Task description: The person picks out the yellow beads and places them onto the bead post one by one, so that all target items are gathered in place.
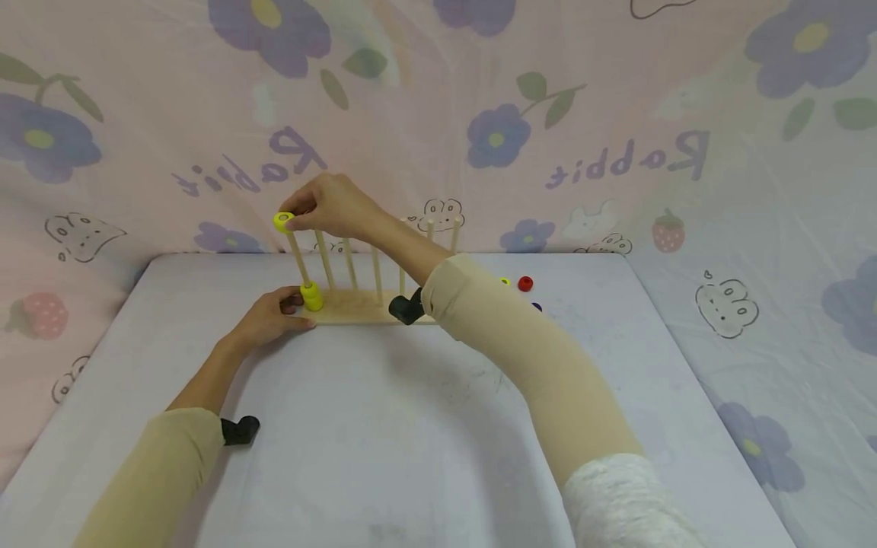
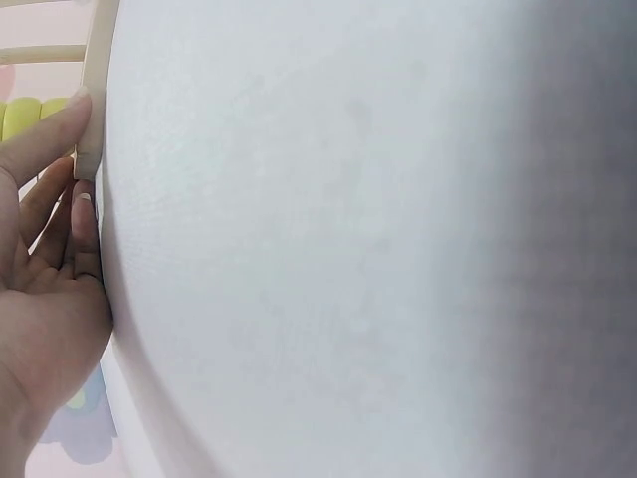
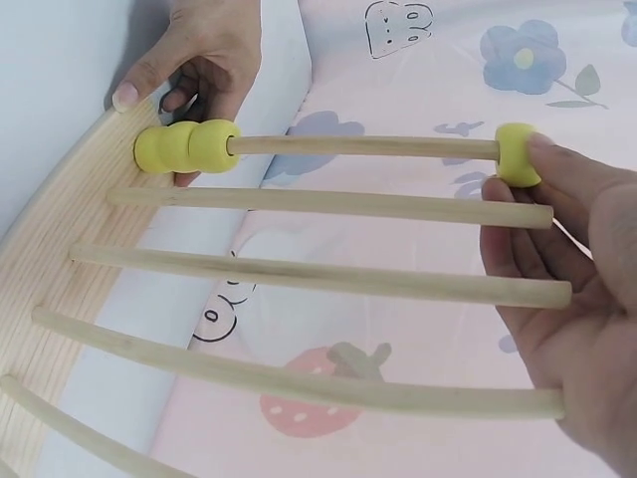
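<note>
On a white-covered surface (image 1: 384, 426), backed by a pink-and-white cloth (image 1: 411, 122) printed with purple flowers, rabbit outlines, strawberries and mirror-reversed lettering. Held at the tip of the end peg (image 3: 368, 146), on the person's left: a yellow bead (image 3: 515, 157). Pinched there between thumb and fingers of the right hand (image 1: 336, 205), in a grip closed down to the bead's width. Hard to tell how far over the tip. Lower on the same peg, stacked and touching, down against the wooden base (image 1: 349, 308): three yellow beads (image 3: 189, 147). Gripping the left end of that base, just beside the stack: the left hand (image 1: 263, 320), with thumb pressed at the front edge and fingers curled round the end. Ranged along the base to the right, upright and bare where visible: the other pegs (image 3: 328, 206). Farther right, loose near the right sleeve (image 1: 548, 365): a red bead (image 1: 525, 285), a small yellow ring (image 1: 505, 281) and, partly hidden, a dark blue piece (image 1: 537, 307). Fixed at each wrist: a black mount (image 1: 240, 431).
</note>
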`<action>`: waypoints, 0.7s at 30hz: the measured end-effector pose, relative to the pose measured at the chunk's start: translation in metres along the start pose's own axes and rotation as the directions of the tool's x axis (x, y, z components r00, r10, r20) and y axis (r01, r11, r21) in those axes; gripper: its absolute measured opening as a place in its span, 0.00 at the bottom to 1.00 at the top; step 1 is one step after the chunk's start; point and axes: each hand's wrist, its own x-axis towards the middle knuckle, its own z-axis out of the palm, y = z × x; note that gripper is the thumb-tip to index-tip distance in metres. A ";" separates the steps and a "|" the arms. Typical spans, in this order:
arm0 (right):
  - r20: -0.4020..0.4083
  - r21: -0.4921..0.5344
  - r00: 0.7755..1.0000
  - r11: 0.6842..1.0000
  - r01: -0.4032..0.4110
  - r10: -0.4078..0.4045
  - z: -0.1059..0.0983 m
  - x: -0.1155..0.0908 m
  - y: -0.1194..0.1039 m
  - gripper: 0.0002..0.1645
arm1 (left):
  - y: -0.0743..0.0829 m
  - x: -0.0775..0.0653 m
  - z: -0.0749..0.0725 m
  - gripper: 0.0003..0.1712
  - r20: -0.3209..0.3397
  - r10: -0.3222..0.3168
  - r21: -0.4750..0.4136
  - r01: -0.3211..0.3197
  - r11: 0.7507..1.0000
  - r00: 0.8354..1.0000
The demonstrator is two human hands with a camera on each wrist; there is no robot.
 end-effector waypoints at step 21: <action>-0.069 0.057 0.997 0.998 0.042 -0.038 -0.007 -0.001 0.006 0.17 | 0.000 0.003 0.002 0.48 -0.013 0.009 0.020 -0.009 1.000 1.000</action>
